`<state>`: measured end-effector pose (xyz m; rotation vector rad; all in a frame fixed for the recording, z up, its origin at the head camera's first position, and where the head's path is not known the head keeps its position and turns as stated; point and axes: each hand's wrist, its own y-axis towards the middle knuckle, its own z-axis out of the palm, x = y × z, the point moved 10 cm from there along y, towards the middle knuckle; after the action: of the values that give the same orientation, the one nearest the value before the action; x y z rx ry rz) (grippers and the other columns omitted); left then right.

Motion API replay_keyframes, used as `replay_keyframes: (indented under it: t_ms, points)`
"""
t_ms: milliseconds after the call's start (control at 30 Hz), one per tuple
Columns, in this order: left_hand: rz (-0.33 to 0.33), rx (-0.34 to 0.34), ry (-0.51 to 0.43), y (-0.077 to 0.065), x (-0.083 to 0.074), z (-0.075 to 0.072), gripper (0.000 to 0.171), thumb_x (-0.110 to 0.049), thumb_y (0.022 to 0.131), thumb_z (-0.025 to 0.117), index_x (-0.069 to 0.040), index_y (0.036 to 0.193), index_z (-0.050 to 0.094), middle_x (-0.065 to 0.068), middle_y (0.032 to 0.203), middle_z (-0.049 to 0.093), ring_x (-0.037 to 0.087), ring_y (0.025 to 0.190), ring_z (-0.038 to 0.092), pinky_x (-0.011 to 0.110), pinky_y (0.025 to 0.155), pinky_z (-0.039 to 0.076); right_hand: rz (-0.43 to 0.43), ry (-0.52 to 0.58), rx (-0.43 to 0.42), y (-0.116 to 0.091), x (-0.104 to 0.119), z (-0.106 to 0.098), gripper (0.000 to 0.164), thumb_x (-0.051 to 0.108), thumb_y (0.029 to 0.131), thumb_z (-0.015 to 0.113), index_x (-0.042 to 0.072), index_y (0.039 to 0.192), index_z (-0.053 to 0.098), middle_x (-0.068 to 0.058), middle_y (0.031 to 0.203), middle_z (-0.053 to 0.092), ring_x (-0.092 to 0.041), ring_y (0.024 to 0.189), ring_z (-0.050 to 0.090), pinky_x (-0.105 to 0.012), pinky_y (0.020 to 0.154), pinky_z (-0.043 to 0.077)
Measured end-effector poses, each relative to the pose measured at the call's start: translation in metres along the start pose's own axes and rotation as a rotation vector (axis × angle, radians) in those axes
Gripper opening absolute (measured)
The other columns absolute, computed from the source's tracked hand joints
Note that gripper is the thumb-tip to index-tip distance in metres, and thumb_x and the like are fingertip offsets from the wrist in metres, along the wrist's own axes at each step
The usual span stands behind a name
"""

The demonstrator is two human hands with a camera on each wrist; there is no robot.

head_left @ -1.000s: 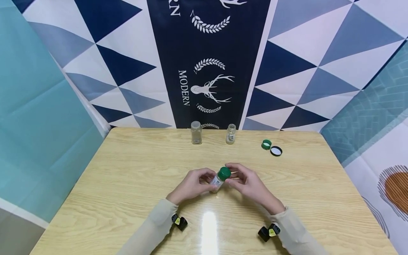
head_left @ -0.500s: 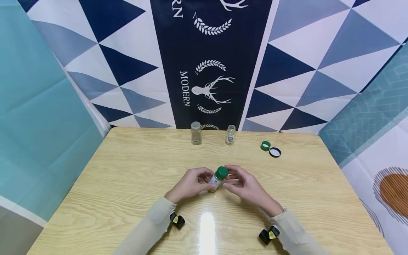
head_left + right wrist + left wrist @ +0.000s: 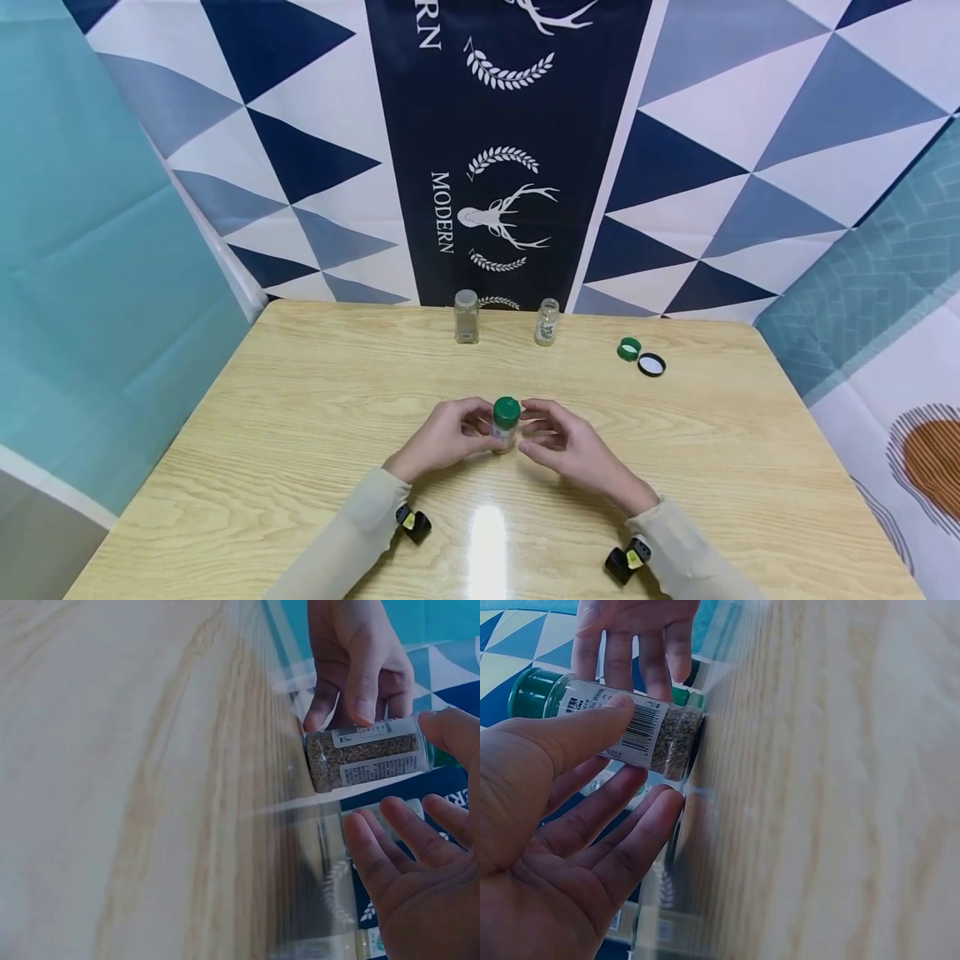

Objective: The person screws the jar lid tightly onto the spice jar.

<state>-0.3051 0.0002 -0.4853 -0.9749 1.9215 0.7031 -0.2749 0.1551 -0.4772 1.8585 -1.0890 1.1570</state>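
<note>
A small clear spice jar (image 3: 504, 435) with a green cap (image 3: 507, 412) stands upright on the wooden table, between the two hands. Brownish seeds or grains fill much of it, and a white barcode label (image 3: 640, 729) wraps its side. My left hand (image 3: 438, 437) pinches the jar from the left, its thumb lying across the label in the left wrist view. On the other side, my right hand (image 3: 568, 443) is spread with bent, loose fingers close beside the jar. In the right wrist view its thumb (image 3: 450, 733) overlaps the jar near the cap end.
At the back edge of the table (image 3: 337, 358) stand a taller clear jar (image 3: 467, 321) and a small uncapped glass jar (image 3: 547, 325). A green cap (image 3: 628, 349) and a black-rimmed lid (image 3: 652, 364) lie together at the back right. Patterned cloth (image 3: 330, 167) hangs behind.
The jar, tilted to the right earlier, now stands upright and a little further left. My right fingers, earlier at its cap, have come slightly away from it. The left hand keeps its hold.
</note>
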Motion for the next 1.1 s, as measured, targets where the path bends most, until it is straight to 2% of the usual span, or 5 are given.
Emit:
replay_keyframes:
  t_ms: [200,400,533,767,1100]
  points:
    - [0.008,-0.011,-0.003,-0.002,0.000,-0.002,0.039,-0.021,0.088,0.084,-0.013,0.123,0.071,0.000,0.113,0.075,0.011,0.096,0.071,0.023,0.087,0.059,-0.003,0.025,0.012,0.002,-0.003,0.004,0.057,0.017,0.097,0.074,0.007,0.147,0.049,-0.018,0.136,0.061,-0.037,0.120,0.065,-0.028,0.099,0.057]
    - [-0.002,-0.021,-0.107,-0.004,0.001,-0.004,0.047,-0.014,0.086,0.085,-0.007,0.129,0.065,0.008,0.115,0.074,0.020,0.101,0.073,0.023,0.087,0.060,-0.001,0.028,0.025,0.003,-0.004,0.009,0.050,0.018,0.097,0.073,0.010,0.142,0.052,-0.017,0.134,0.062,-0.034,0.116,0.068,-0.025,0.095,0.058]
    - [-0.002,-0.045,-0.140,-0.006,0.002,-0.009,0.043,-0.010,0.087,0.083,-0.008,0.127,0.066,0.009,0.116,0.073,0.022,0.102,0.074,0.024,0.086,0.061,-0.002,0.026,0.026,0.003,-0.003,0.011,0.046,0.017,0.098,0.072,0.010,0.139,0.054,-0.019,0.134,0.061,-0.034,0.114,0.069,-0.025,0.094,0.059]
    - [0.000,-0.082,-0.208,-0.010,-0.001,-0.019,0.031,-0.013,0.092,0.079,-0.012,0.121,0.070,0.008,0.117,0.072,0.020,0.103,0.072,0.028,0.084,0.063,0.007,0.003,-0.001,0.006,-0.004,0.010,0.039,0.014,0.099,0.071,0.009,0.135,0.058,-0.017,0.131,0.064,-0.030,0.111,0.071,-0.025,0.093,0.059]
    - [0.007,-0.074,-0.249,-0.010,-0.008,-0.019,0.030,-0.013,0.092,0.079,-0.011,0.121,0.071,0.007,0.117,0.072,0.021,0.105,0.070,0.030,0.084,0.063,-0.002,-0.036,0.018,0.009,-0.006,0.014,0.032,0.015,0.099,0.070,0.012,0.130,0.063,-0.011,0.125,0.068,-0.025,0.108,0.071,-0.025,0.091,0.059]
